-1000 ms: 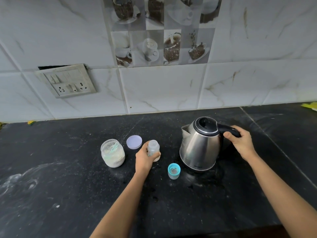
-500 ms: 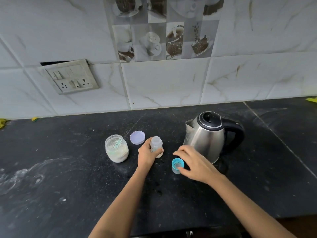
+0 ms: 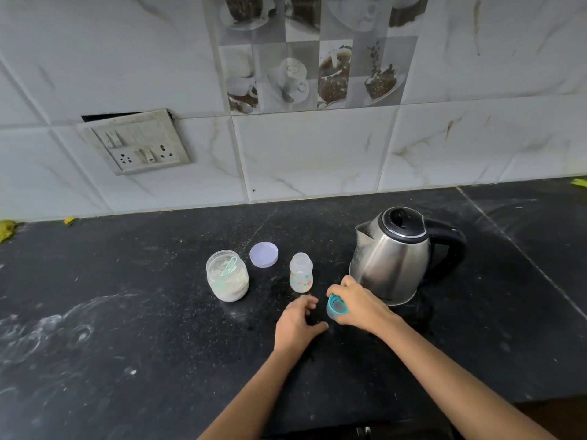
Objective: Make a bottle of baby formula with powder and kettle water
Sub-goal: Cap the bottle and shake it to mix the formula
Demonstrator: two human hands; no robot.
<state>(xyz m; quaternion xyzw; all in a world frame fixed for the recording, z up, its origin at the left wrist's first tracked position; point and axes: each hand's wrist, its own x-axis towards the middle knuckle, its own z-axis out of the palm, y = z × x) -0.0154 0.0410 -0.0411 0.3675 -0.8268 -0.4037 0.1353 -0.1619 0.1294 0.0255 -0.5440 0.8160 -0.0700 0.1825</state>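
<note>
A small clear baby bottle [image 3: 300,276] stands uncapped on the black counter [image 3: 127,328]. My right hand [image 3: 359,304] grips its teal cap [image 3: 336,308], tilted and lifted just in front of the steel kettle [image 3: 392,260]. My left hand [image 3: 297,323] hovers just before the bottle with fingers loosely curled, holding nothing. Left of the bottle sits an open jar of white powder [image 3: 227,280] with a pale green scoop inside. The jar's lilac lid [image 3: 263,254] lies flat behind, between jar and bottle.
A tiled wall runs along the back of the counter, with a switch and socket plate [image 3: 139,146] at the left. The kettle's black handle [image 3: 451,246] points right. White powder smears mark the counter at the left [image 3: 47,331]. The counter's front edge [image 3: 540,400] shows at lower right.
My right hand left the kettle handle, reached to the teal cap and picked it up. My left hand let go of the bottle and drew back toward me.
</note>
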